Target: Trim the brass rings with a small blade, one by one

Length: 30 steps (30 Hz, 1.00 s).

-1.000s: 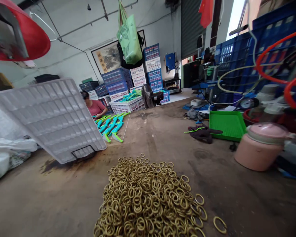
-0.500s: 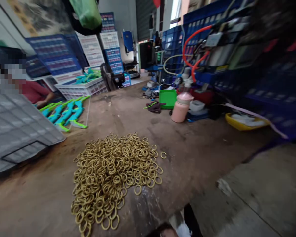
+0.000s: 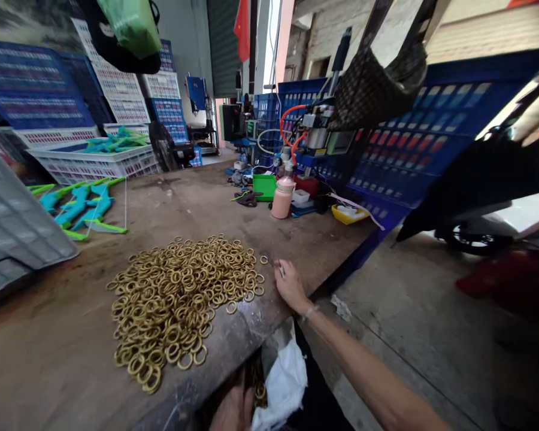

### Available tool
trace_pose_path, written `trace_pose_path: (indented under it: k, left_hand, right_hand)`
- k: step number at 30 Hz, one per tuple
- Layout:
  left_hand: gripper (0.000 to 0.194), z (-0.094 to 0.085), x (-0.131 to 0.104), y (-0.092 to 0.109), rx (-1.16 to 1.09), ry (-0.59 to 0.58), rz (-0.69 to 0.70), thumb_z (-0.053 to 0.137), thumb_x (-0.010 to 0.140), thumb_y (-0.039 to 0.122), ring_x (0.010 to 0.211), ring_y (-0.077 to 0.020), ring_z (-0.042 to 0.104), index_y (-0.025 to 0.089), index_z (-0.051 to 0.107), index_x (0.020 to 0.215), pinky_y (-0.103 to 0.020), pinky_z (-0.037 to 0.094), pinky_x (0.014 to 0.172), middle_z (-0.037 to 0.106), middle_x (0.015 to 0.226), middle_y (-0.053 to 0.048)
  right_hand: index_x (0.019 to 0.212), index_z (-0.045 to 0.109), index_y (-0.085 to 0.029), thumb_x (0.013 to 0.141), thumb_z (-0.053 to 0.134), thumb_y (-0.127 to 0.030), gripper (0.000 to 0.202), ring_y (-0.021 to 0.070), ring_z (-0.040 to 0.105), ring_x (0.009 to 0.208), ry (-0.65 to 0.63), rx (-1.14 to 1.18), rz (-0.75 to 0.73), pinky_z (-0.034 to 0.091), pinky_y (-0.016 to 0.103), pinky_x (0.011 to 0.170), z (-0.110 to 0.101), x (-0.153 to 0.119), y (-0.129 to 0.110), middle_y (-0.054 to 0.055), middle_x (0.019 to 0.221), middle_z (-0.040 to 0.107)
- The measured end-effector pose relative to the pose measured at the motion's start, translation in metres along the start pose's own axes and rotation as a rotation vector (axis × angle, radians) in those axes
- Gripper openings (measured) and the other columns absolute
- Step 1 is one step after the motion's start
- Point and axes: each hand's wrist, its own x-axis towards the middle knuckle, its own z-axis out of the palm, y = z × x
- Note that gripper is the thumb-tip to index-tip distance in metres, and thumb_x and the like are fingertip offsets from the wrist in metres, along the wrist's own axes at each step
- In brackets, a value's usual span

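Observation:
A wide pile of brass-coloured rings lies on the brown table, with one loose ring at its right side. Just right of that ring, my right hand rests low at the tabletop with its fingers curled in. A small pale glint shows at the fingers, but what they hold, if anything, is hidden. At the bottom, below the table edge, part of my left hand shows beside a white sack. More rings are visible between that hand and the sack. The left fingers are mostly hidden.
A pink bottle, a green tray and a yellow dish stand farther back. Teal toy bows lie at left beside a grey crate. Blue crates and a machine are at right.
The view has swung to the right. My right hand and forearm have come into view beside the pile, and the white sack and my left hand show more at the bottom.

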Motion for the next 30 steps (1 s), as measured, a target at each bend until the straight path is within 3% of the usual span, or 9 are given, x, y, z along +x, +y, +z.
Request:
trace_pose_path:
  k: [5,11,14,18,23,26,29,30]
  left_hand:
    - [0.036,0.003,-0.004,-0.008,0.056,0.110,0.019,0.054,0.076,0.028,0.113,-0.0253,0.052,0.020,0.061,0.110,-0.032,0.042,0.093,0.059,0.120,-0.011]
    - [0.036,0.020,-0.013,-0.027,0.087,0.252,0.035,0.044,0.081,0.025,0.102,-0.0258,0.060,0.016,0.058,0.113,-0.035,0.045,0.090,0.065,0.109,-0.016]
    - [0.035,0.022,-0.017,-0.024,0.080,0.241,-0.027,0.044,0.081,0.026,0.101,-0.0253,0.060,0.015,0.058,0.112,-0.035,0.045,0.089,0.066,0.107,-0.016]
    - [0.036,0.012,-0.020,-0.011,0.033,0.170,-0.100,0.042,0.082,0.026,0.102,-0.0255,0.059,0.012,0.058,0.112,-0.035,0.044,0.089,0.065,0.108,-0.017]
    - [0.029,-0.012,-0.030,0.015,-0.030,0.172,0.030,0.045,0.081,0.025,0.091,-0.0243,0.061,0.014,0.063,0.100,-0.034,0.044,0.083,0.068,0.095,-0.014]
    - [0.025,-0.032,-0.039,0.039,-0.182,0.158,0.115,0.043,0.083,0.027,0.075,-0.0185,0.059,0.018,0.066,0.087,-0.029,0.044,0.072,0.066,0.079,-0.007]
    - [0.028,-0.050,-0.044,0.063,-0.453,0.204,0.012,0.042,0.084,0.035,0.066,-0.0147,0.057,0.017,0.063,0.089,-0.024,0.044,0.060,0.062,0.072,-0.004]
    - [0.028,-0.054,-0.043,0.069,-0.556,0.277,-0.042,0.044,0.083,0.038,0.062,-0.0139,0.056,0.017,0.061,0.091,-0.023,0.043,0.055,0.061,0.071,-0.003]
  right_hand:
    - [0.115,0.052,-0.015,0.085,0.039,-0.025,0.034,0.0182,0.058,0.089,-0.125,-0.225,0.032,0.040,0.025,0.075,0.009,0.045,-0.010,0.011,0.097,0.061]
    - [0.107,0.055,-0.018,0.083,0.044,-0.031,0.029,0.0236,0.060,0.085,-0.239,-0.335,-0.001,0.039,0.029,0.065,0.020,0.054,-0.012,0.013,0.097,0.060]
    - [0.106,0.053,-0.018,0.084,0.042,-0.033,0.029,0.0231,0.059,0.086,-0.252,-0.359,-0.017,0.037,0.028,0.065,0.022,0.053,-0.007,0.012,0.098,0.060]
    - [0.102,0.051,-0.017,0.083,0.042,-0.033,0.026,0.0212,0.058,0.080,-0.228,-0.341,-0.020,0.034,0.026,0.061,0.020,0.051,-0.001,0.010,0.092,0.062]
    - [0.091,0.051,-0.017,0.081,0.042,-0.029,0.018,0.0170,0.053,0.064,-0.191,-0.177,-0.021,0.030,0.024,0.056,0.009,0.041,-0.003,0.004,0.071,0.058]
    - [0.084,0.050,-0.019,0.079,0.043,-0.030,0.015,0.0139,0.047,0.059,-0.115,0.088,-0.064,0.032,0.023,0.056,-0.002,0.018,-0.018,-0.001,0.066,0.052]
    - [0.080,0.049,-0.019,0.077,0.044,-0.033,0.015,0.0126,0.045,0.060,-0.171,0.378,-0.126,0.034,0.022,0.057,-0.009,-0.017,-0.044,-0.002,0.067,0.050]
    - [0.078,0.048,-0.019,0.076,0.044,-0.032,0.013,0.0125,0.045,0.061,-0.206,0.442,-0.151,0.035,0.022,0.058,-0.009,-0.030,-0.054,-0.003,0.067,0.049]
